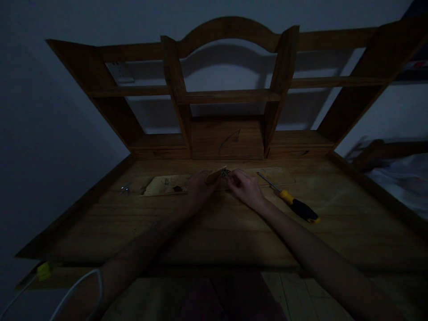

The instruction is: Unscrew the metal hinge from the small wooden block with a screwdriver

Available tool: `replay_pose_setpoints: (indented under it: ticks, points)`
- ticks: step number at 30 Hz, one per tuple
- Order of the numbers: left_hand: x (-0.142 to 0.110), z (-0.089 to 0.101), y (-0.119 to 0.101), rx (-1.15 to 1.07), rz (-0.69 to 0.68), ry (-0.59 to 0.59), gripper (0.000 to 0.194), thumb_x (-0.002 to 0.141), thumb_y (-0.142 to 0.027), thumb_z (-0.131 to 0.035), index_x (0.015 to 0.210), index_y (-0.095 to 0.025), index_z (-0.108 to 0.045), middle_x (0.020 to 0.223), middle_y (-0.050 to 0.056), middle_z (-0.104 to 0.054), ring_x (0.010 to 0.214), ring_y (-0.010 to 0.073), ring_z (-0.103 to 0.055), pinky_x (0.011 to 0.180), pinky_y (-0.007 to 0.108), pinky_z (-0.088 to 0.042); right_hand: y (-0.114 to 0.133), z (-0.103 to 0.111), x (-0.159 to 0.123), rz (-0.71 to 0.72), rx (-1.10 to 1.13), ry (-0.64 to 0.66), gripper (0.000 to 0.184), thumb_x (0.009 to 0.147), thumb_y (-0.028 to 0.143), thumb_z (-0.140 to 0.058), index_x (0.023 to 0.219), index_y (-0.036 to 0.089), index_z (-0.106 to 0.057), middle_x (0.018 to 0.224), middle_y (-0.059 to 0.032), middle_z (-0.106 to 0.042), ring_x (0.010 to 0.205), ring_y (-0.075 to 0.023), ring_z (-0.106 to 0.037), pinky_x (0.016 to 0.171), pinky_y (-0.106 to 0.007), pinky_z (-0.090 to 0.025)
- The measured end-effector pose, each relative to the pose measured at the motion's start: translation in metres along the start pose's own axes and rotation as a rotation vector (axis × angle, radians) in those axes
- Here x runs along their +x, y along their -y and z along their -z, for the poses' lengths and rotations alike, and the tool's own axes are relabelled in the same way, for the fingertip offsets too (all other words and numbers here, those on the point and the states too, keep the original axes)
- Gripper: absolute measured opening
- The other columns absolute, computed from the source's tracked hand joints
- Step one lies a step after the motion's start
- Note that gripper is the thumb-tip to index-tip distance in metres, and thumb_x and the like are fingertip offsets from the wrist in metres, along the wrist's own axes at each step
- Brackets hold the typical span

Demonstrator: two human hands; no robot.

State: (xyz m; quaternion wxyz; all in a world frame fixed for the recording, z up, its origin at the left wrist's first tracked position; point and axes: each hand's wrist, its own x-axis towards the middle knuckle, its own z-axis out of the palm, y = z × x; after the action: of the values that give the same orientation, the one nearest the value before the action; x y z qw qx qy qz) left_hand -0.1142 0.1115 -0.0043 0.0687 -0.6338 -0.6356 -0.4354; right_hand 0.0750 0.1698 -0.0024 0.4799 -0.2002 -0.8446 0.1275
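The light is dim. My left hand [200, 187] is curled around a small wooden piece [216, 174] held over a flat wooden board [163, 185] lying on the desk [214, 227]. My right hand [244, 187] is pinched close against that piece, fingers together on a small metal part [225, 172] that I cannot make out clearly. A screwdriver [290, 204] with a yellow and black handle lies on the desk just right of my right hand, untouched.
A wooden hutch with shelves and an arched top [227, 89] stands at the back of the desk. Small metal hardware [125, 189] lies at the left. A white cable [76, 287] hangs at the front left. Bedding [401, 178] shows at the right.
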Motion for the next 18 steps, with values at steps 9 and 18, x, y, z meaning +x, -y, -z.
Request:
replay_pose_setpoints:
  ticks: [9,18]
  points:
    - [0.0,-0.004,0.0057,-0.032,0.052,-0.033,0.03,0.085,-0.048,-0.069,0.093,-0.02,-0.073,0.089,0.007,-0.07,0.083,0.0222,-0.067,0.079,0.035,-0.054,0.0014,0.001,0.0001,-0.023,-0.011,-0.014,0.018,0.098,0.028,-0.054,0.085,0.017,-0.056,0.074,-0.0002,-0.055,0.063,-0.0105,-0.049,0.06,-0.027,-0.037]
    - [0.002,-0.0036,0.0016,-0.049,0.244,-0.029,0.045,0.078,-0.058,-0.073,0.094,-0.016,-0.069,0.09,0.011,-0.071,0.084,0.0258,-0.069,0.074,0.036,-0.054,0.0007,-0.0002,-0.0002,-0.041,-0.01,0.01,0.012,0.097,0.027,-0.054,0.09,0.017,-0.057,0.078,-0.0013,-0.055,0.067,-0.012,-0.051,0.063,-0.028,-0.039]
